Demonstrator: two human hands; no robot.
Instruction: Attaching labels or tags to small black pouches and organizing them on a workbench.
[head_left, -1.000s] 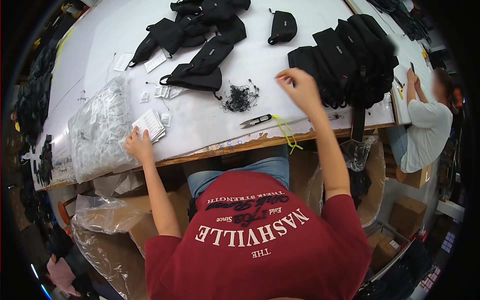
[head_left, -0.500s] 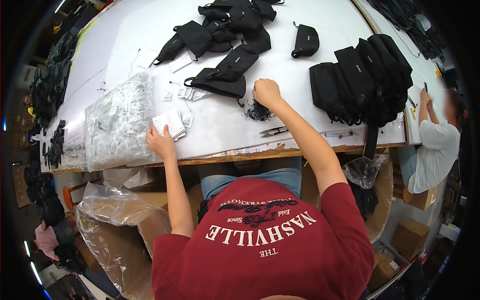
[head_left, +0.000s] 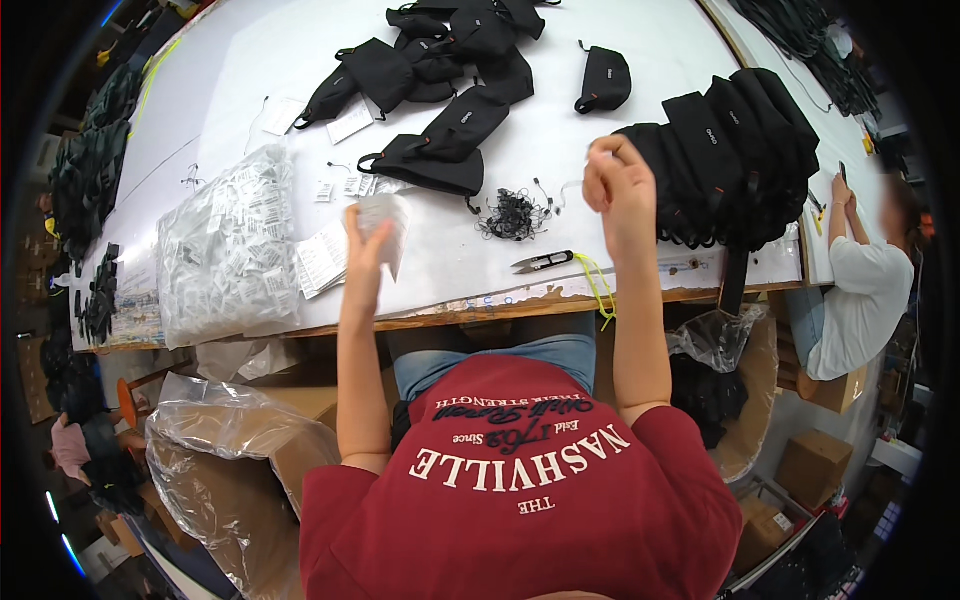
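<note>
My left hand (head_left: 366, 250) is raised over the table with a printed white paper leaflet (head_left: 385, 222) between thumb and fingers. Beside it lies a stack of similar leaflets (head_left: 321, 262). My right hand (head_left: 622, 195) is up off the table, fingers curled together and slightly blurred; what they pinch, if anything, is too small to make out. A faint thin strand shows close to its fingertips. Between the hands sits a tangled heap of black strings (head_left: 512, 216). Nearer to me are black-handled thread snips (head_left: 543, 262) with a yellow-green cord (head_left: 598, 287).
A clear plastic bag of white tags (head_left: 228, 245) stands at the left. Several black pouches (head_left: 465, 122) lie in a pile at the back, one pouch (head_left: 604, 80) apart. Stacked black pouches (head_left: 715, 160) fill the right. A person (head_left: 860, 270) sits at the far right.
My left hand has lifted a leaflet from the stack and moved right. My right hand has left the string heap, moving right and uncovering it and the yellow-green cord.
</note>
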